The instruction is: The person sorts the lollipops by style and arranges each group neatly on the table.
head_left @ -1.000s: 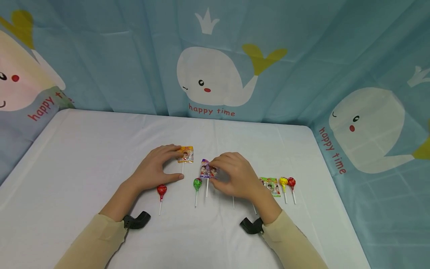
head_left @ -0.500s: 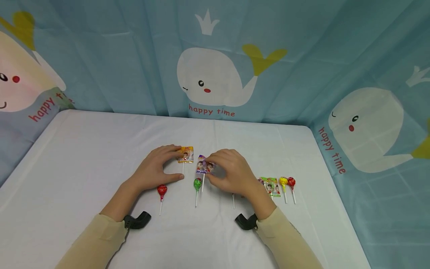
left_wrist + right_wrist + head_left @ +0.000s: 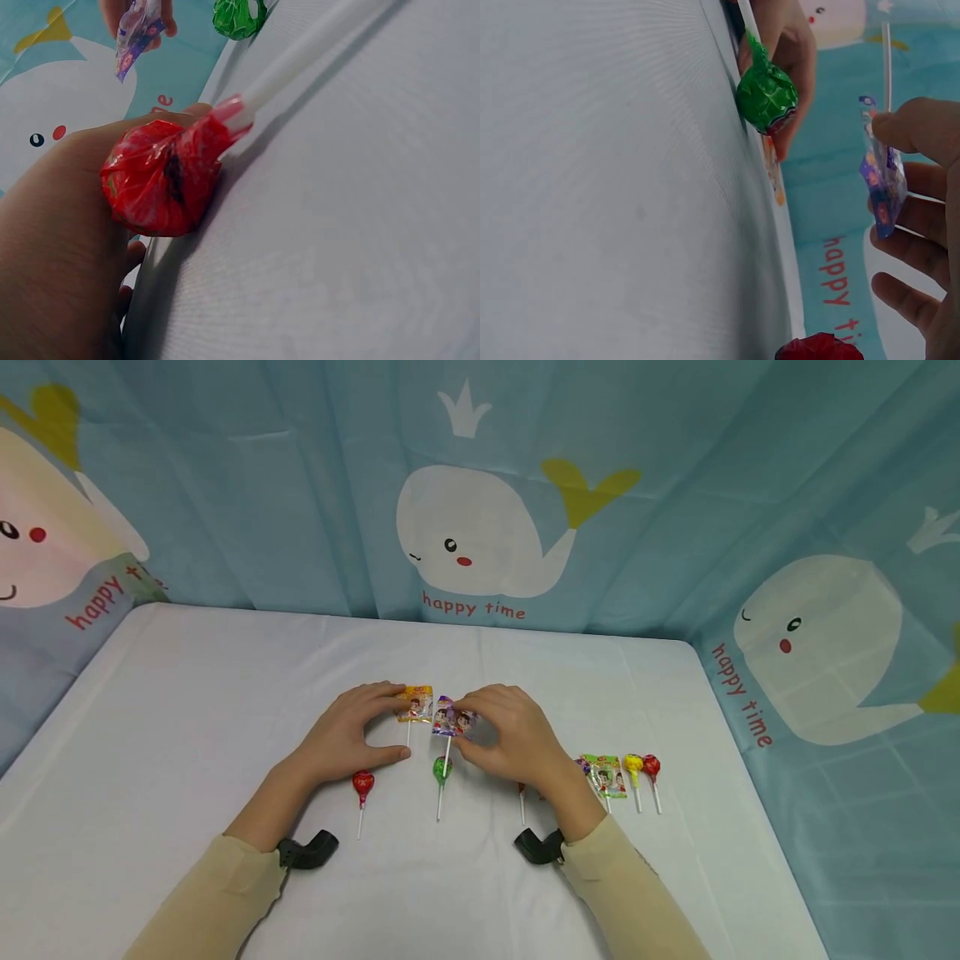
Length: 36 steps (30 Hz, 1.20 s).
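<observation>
My left hand [image 3: 341, 735] rests on the white table, its fingertips touching the orange-wrapped flat lollipop [image 3: 418, 704] while the thumb lies near its stick. Between thumb and fingers, my right hand [image 3: 517, 731] pinches a purple-wrapped flat lollipop [image 3: 444, 718], raised off the table in the right wrist view and just right of the orange one in the head view. Its stick overlaps the green round lollipop [image 3: 440, 768]. A red round lollipop [image 3: 363, 783] lies beside my left wrist and looms large in the left wrist view.
Right of my right hand lie a green-wrapped flat lollipop [image 3: 606, 775], a yellow round lollipop [image 3: 633, 764] and a red one [image 3: 651, 766]. Other lollipops are partly hidden under that hand. A blue whale-print curtain [image 3: 315, 510] hangs behind the table [image 3: 225, 693].
My right hand has carried the purple lollipop left and slightly away from me, closer to the orange one. The left hand has stayed in place.
</observation>
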Each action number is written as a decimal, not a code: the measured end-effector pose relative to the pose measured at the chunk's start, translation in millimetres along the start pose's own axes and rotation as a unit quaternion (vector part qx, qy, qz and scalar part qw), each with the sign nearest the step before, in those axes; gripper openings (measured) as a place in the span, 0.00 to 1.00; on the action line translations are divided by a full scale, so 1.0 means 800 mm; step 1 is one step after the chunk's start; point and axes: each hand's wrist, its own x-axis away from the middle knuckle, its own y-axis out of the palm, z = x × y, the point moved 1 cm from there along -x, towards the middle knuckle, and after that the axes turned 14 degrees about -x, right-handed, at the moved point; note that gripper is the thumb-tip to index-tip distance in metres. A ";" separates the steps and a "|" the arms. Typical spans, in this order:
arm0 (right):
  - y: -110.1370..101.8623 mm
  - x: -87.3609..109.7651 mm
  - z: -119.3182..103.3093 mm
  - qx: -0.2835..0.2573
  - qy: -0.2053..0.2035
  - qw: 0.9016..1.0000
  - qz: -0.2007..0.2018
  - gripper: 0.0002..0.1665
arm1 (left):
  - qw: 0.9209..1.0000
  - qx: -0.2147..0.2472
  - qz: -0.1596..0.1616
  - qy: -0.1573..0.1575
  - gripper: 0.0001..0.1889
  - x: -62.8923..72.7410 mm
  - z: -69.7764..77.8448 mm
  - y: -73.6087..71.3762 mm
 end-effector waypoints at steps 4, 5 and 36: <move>0.002 -0.004 0.001 -0.004 0.006 1.000 0.001 0.24 | 1.000 0.000 0.000 0.001 0.36 0.000 -0.002 -0.001; 0.002 -0.005 0.002 -0.004 0.007 1.000 0.002 0.24 | 1.000 0.001 0.000 0.001 0.36 -0.001 -0.002 -0.001; 0.023 -0.037 0.029 0.007 0.057 0.998 -0.033 0.24 | 1.000 0.005 -0.003 -0.003 0.36 -0.001 -0.002 0.000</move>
